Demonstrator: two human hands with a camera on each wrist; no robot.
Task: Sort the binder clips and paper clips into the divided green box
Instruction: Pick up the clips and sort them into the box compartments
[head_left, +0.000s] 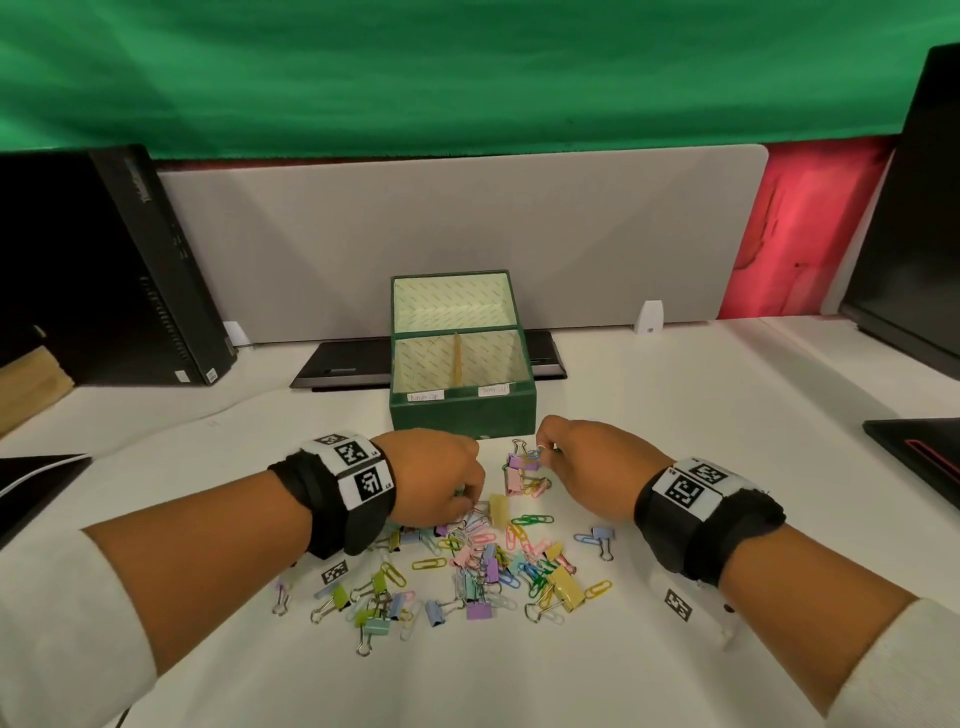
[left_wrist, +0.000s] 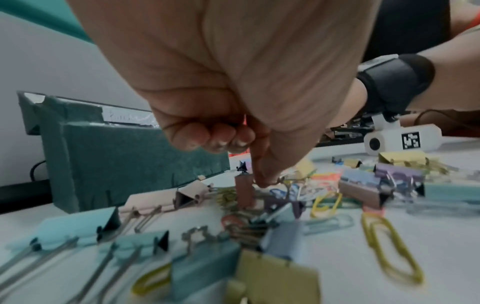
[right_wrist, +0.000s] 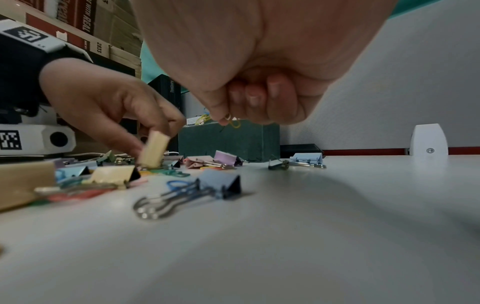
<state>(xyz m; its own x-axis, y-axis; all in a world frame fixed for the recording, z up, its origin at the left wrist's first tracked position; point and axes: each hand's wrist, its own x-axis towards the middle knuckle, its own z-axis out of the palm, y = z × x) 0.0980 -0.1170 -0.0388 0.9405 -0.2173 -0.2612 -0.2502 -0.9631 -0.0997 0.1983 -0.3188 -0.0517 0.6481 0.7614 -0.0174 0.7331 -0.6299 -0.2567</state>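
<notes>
The green box (head_left: 462, 415) stands open at the back of the white table, a divider splitting it into two labelled compartments. In front lies a pile of pastel binder clips and paper clips (head_left: 493, 566). My left hand (head_left: 460, 493) reaches down into the pile's far edge and pinches a yellow binder clip (right_wrist: 153, 152), holding it upright on the table. My right hand (head_left: 545, 449) hovers just in front of the box (right_wrist: 233, 139), its thumb and finger pinching a few paper clips (right_wrist: 231, 121), yellow and white. A blue binder clip (right_wrist: 218, 183) lies below it.
A black computer tower (head_left: 156, 270) stands at the left and a grey partition (head_left: 467, 234) behind the box. A flat black device (head_left: 343, 364) lies behind the box. A dark monitor (head_left: 924, 208) and a laptop edge (head_left: 914, 452) sit at the right.
</notes>
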